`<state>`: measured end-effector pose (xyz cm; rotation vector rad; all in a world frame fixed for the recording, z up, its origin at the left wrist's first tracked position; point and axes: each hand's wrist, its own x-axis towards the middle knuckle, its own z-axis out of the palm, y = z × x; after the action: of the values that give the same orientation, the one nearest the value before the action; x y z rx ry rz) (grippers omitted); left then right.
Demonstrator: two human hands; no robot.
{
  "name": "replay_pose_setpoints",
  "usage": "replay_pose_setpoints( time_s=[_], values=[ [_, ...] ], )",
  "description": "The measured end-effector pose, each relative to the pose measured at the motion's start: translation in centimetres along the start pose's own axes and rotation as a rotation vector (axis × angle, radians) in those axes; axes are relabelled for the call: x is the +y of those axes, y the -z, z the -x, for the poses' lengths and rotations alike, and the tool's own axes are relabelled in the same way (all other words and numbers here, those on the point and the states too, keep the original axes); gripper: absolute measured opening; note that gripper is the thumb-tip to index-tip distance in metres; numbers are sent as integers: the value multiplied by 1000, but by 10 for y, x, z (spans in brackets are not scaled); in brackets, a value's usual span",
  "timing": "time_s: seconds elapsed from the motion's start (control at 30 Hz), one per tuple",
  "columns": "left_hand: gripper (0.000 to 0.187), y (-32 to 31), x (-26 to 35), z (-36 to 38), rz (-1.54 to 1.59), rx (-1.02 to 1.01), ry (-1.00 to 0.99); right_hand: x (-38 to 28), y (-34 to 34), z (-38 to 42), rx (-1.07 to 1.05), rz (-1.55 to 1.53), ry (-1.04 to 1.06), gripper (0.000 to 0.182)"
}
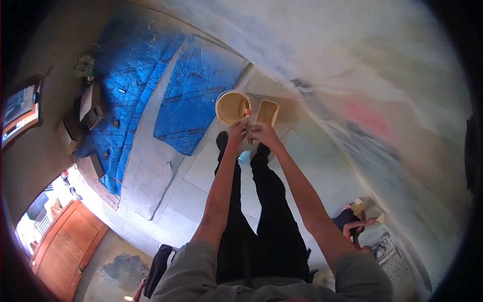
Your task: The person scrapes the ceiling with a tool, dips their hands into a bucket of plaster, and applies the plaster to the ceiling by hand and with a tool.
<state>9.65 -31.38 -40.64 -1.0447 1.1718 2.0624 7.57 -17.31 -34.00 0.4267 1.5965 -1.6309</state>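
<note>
My left hand (pixel 237 132) and my right hand (pixel 263 133) meet in front of me, fingers closed and close together. A slim tool with an orange-red part (pixel 247 112) sticks up from between them, over the edge of a bucket; its exact kind is too small to make out. Just beyond my left hand stands the round, pale bucket (pixel 219 106), tan inside. Beside it, past my right hand, is a rectangular cream tray (pixel 276 111) with a brownish inside. Both stand on the tiled floor near my feet.
A blue tarp (pixel 186 118) and a grey sheet (pixel 146 176) cover the floor on the left, with boxes (pixel 90 108) along the wall. To the right rises a patchy painted wall (pixel 372 100). Another person (pixel 349 221) works low by it. A wooden door (pixel 70 246) is at lower left.
</note>
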Motion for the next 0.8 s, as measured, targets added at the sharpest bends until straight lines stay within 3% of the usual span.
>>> replay_pose_setpoints(
  time_s=[0.07,0.13,0.2,0.27,0.37,0.43,0.47,0.53,0.6,0.67,0.7,0.73,0.8],
  values=[
    [23,8,6,-24,-31,63,-48,23,-10,-54,67,211,40,11],
    [23,41,-14,-83,-56,72,-69,29,-29,-86,292,497,225,11],
    [18,57,-20,-126,-54,72,-82,77,-37,-140,428,586,422,10],
    [18,79,-28,-176,-203,115,-26,101,-44,-180,507,495,368,11],
    [30,88,-37,-211,-195,253,-117,146,-49,-233,561,591,275,15],
    [45,90,-40,-229,-284,385,31,152,-46,-245,560,692,226,13],
    [52,101,-42,-241,-320,344,149,159,-45,-258,563,688,214,13],
    [53,114,-62,-256,-241,330,170,200,-38,-300,465,787,65,20],
    [53,126,-79,-271,-157,321,183,220,-43,-316,444,746,128,23],
    [59,135,-96,-282,-247,438,90,230,-48,-321,418,703,190,26],
    [59,145,-98,-294,-245,443,95,219,-50,-315,540,554,151,27],
    [60,155,-96,-310,-426,481,189,222,-50,-315,660,408,111,28],
    [61,152,-93,-303,-607,513,289,231,-51,-326,582,500,81,28]
  ],
)
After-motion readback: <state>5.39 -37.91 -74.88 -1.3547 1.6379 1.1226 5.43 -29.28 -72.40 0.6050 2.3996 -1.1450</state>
